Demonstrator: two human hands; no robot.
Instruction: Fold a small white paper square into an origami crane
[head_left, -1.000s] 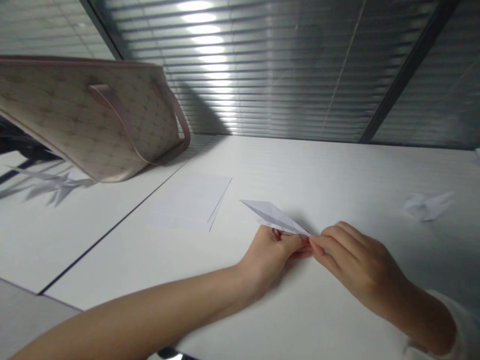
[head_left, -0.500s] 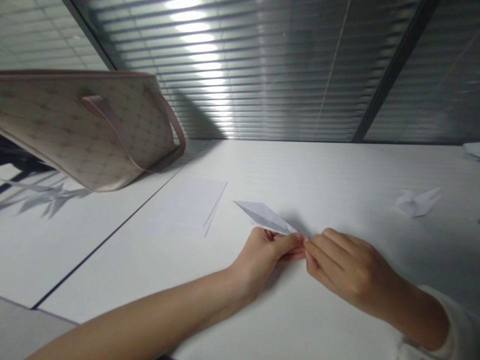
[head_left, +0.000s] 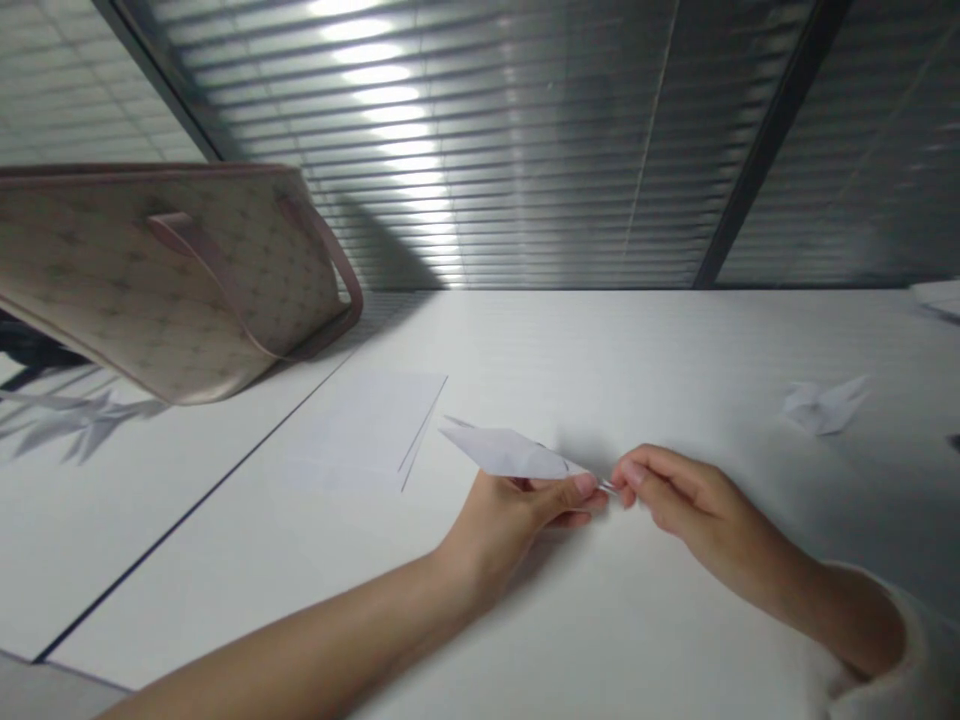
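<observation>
Patterned tote bag (head_left: 157, 290), folded paper crane (head_left: 823, 407)

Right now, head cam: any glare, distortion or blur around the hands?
Head view: glare streaks sit high on the slatted blinds, well away from the hands. Wide-angle warp tilts the scene towards the frame edges. The folded paper at the left hand looks slightly soft but readable, with a faint shadow beyond it.

Office, as far as I can tell. I work at a long white desk (head_left: 600, 350), its joined tops meeting at a dark seam (head_left: 195, 510). Slatted blinds (head_left: 465, 200) cover the window behind it, divided by a dark frame (head_left: 772, 140). A patterned tote bag (head_left: 150, 280) stands at the left; a paper sheet (head_left: 360, 430) and paper crane (head_left: 825, 405) lie on the desk.
</observation>
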